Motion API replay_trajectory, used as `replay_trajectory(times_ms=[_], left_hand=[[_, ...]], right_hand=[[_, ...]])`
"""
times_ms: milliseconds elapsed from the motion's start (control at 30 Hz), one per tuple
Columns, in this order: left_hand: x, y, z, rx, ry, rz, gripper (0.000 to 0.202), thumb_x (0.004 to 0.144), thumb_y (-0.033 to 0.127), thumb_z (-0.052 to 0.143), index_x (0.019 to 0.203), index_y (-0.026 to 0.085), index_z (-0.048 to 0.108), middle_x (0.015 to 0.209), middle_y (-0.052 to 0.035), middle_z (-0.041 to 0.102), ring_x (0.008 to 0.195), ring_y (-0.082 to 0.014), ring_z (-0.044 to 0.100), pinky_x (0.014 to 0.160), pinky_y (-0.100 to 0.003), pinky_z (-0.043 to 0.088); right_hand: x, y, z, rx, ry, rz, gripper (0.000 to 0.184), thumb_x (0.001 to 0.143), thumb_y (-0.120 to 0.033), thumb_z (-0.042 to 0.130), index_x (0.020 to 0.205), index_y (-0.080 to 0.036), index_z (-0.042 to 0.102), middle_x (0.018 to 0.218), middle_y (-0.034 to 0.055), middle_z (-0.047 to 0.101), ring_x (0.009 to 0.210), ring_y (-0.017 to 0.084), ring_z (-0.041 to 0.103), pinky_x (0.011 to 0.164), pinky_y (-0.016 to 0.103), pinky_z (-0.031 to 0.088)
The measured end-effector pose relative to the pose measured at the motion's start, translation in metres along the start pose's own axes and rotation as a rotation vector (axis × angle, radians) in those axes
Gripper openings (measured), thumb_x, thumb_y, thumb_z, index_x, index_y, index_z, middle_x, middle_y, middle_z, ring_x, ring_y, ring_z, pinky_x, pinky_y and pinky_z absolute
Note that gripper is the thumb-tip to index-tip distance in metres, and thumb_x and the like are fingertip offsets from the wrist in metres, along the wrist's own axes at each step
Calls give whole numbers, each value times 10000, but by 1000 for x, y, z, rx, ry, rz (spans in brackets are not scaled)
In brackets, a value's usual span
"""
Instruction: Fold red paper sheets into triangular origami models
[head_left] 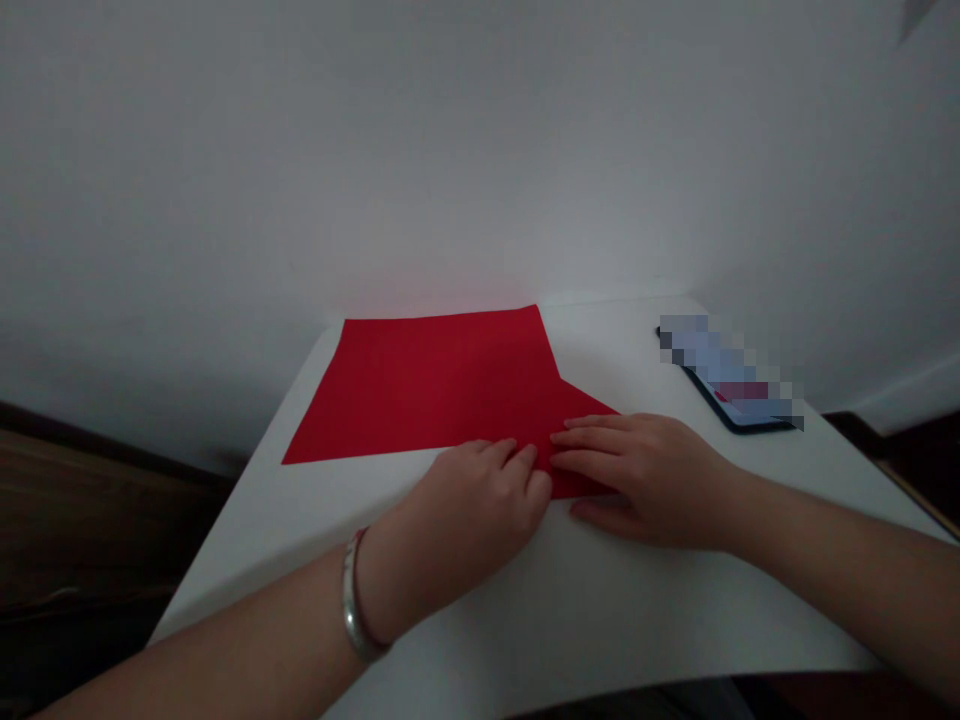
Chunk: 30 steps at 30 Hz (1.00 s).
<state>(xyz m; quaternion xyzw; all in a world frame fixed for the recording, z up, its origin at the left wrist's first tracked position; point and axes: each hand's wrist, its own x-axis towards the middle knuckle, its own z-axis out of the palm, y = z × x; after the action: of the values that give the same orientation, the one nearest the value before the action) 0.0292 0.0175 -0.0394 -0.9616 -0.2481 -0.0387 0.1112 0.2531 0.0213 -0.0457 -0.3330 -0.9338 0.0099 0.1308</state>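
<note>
A sheet of red paper (pixel 435 385) lies on the white table (pixel 630 610). Its right part narrows to a slanted flap that runs under my right hand (pixel 652 475). That hand rests on the flap with the fingers stretched out and the thumb along the near edge. My left hand (pixel 480 505), with a silver bangle (pixel 352 600) at the wrist, is at the paper's near edge. Its fingers are curled and pressed together on the paper, close to the right fingertips. The edge beneath the left fingers is hidden.
A phone (pixel 731 385) with a lit, blurred screen lies at the table's right side. Behind the table stands a pale wall (pixel 465 150). Brown wooden furniture (pixel 82 510) is at the lower left, beyond the table's edge.
</note>
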Motion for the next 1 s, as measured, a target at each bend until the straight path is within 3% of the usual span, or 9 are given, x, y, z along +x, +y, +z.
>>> replay_trajectory(times_ms=[167,267,500,667,833,1000], left_hand=[[1,4,-1,1,24,9,124,876,123,504,965,117,591,980,-129,694,834,-264,664,630,-382,555],[2,1,-2,-33,-8,-12,107,892,120,466,926,141,565,884,-89,675,746,-226,641,582,-344,529],[6,-10,-4,-138,-57,-207,142,936,154,421,858,165,539,719,-21,611,611,-166,576,512,-274,449],[7,-16,-8,-167,-93,-211,244,922,373,511,873,162,622,818,-47,653,754,-200,604,641,-317,491],[4,-24,-8,-197,-164,-170,232,933,280,504,891,216,723,854,-39,669,821,-188,604,768,-335,483],[2,-33,-1,-347,-151,-239,220,918,323,533,913,219,727,876,-29,661,827,-175,586,790,-321,466]], right_hand=[[0,-1,2,-11,-3,-36,317,863,-317,564,1134,-189,669,1200,61,672,1101,228,621,952,400,497],[0,-2,3,-31,0,-34,317,872,-309,550,1138,-182,666,1201,59,672,1101,227,623,952,396,499],[4,-1,-2,-72,-16,52,327,891,-178,475,1173,-177,641,1110,65,712,969,199,681,830,353,552],[4,2,-8,-81,-108,171,339,869,-128,470,1121,-245,665,1050,37,728,896,195,692,734,329,558],[0,7,-14,-37,-133,170,366,846,-101,484,1074,-304,686,984,-5,732,855,171,684,708,295,537],[4,9,-14,7,-103,158,271,876,-171,492,1016,-277,698,959,-4,725,853,174,659,718,311,516]])
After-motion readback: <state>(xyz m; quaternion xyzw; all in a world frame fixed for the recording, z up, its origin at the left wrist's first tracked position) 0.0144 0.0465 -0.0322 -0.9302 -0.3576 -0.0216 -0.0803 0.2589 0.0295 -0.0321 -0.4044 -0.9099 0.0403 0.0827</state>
